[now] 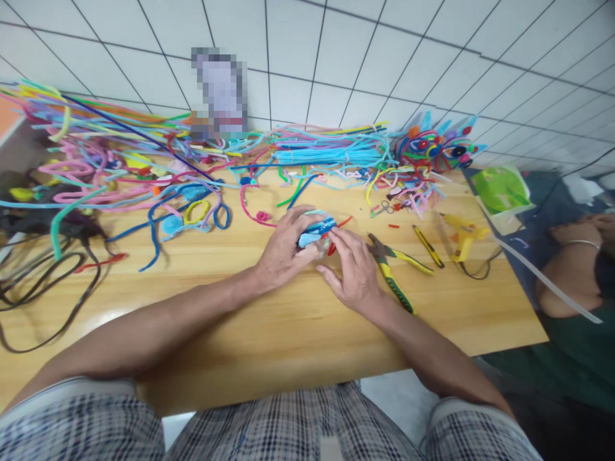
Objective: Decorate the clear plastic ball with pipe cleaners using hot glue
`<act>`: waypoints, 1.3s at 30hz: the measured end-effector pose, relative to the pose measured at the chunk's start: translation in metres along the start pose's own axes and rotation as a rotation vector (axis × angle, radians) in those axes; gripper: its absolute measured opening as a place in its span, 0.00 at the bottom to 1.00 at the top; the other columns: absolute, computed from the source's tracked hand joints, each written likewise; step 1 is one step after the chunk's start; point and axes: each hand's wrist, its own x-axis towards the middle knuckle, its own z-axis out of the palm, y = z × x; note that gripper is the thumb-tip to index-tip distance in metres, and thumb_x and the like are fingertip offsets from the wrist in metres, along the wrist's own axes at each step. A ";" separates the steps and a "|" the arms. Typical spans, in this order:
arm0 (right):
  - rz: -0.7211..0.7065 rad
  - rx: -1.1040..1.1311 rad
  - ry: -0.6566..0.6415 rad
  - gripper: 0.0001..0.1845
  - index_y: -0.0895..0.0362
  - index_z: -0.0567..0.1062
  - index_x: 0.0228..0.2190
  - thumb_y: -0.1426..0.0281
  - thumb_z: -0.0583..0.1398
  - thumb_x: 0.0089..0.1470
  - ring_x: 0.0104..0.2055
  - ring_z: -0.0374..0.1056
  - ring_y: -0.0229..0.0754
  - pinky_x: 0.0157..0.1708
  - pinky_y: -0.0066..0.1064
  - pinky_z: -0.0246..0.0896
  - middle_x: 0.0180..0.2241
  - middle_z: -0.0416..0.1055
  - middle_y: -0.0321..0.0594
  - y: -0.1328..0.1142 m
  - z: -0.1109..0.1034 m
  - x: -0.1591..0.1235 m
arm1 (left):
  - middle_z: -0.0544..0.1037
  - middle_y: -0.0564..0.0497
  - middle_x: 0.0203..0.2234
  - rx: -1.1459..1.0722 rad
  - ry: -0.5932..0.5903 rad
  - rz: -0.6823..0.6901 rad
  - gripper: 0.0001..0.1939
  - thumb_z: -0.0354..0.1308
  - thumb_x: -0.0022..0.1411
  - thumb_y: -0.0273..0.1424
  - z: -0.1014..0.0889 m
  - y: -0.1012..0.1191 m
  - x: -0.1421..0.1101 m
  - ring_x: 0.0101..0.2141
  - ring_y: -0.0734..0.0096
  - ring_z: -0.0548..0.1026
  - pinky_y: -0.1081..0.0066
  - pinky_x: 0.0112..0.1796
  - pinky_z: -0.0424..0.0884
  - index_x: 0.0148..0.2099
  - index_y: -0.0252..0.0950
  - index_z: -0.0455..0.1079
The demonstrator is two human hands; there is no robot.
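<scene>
My left hand [288, 250] is closed around a small craft piece of blue and light-blue pipe cleaners [317, 232], held just above the table. Fingers hide part of its shape. My right hand [353, 269] lies against the piece's right side, touching it with the fingertips while the thumb stands apart. A red pipe-cleaner strip [344, 221] shows beside those fingertips; whether it belongs to the piece I cannot tell. Just right of my right hand lie pliers with yellow and green handles [396, 285].
A yellow cutter knife [427, 246] and a yellow glue gun [464, 237] lie to the right. Bundled blue pipe cleaners [331, 155] and loose coloured ones line the back. Black cable [72, 320] loops at left. Another person's arm [569, 275] is beyond the right edge.
</scene>
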 end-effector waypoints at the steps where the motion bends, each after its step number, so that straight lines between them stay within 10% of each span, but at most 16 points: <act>1: -0.002 0.000 0.005 0.45 0.55 0.51 0.78 0.65 0.64 0.70 0.69 0.70 0.61 0.65 0.58 0.73 0.66 0.72 0.60 0.000 0.000 0.000 | 0.77 0.39 0.63 -0.004 0.002 0.005 0.22 0.59 0.73 0.33 0.000 0.000 0.000 0.67 0.51 0.72 0.46 0.68 0.70 0.67 0.40 0.71; 24: -0.034 0.082 0.020 0.42 0.45 0.55 0.77 0.61 0.65 0.70 0.66 0.70 0.62 0.61 0.61 0.75 0.65 0.68 0.56 0.008 0.004 -0.002 | 0.75 0.40 0.63 0.021 -0.001 0.008 0.21 0.58 0.75 0.35 0.000 -0.001 0.001 0.66 0.51 0.73 0.46 0.67 0.71 0.67 0.42 0.70; 39: 0.136 0.343 0.167 0.04 0.49 0.71 0.42 0.66 0.57 0.75 0.62 0.79 0.50 0.60 0.51 0.76 0.59 0.83 0.47 0.017 0.003 0.000 | 0.76 0.41 0.62 0.028 0.010 0.006 0.22 0.58 0.73 0.33 0.002 -0.001 0.003 0.66 0.50 0.72 0.44 0.67 0.70 0.66 0.42 0.71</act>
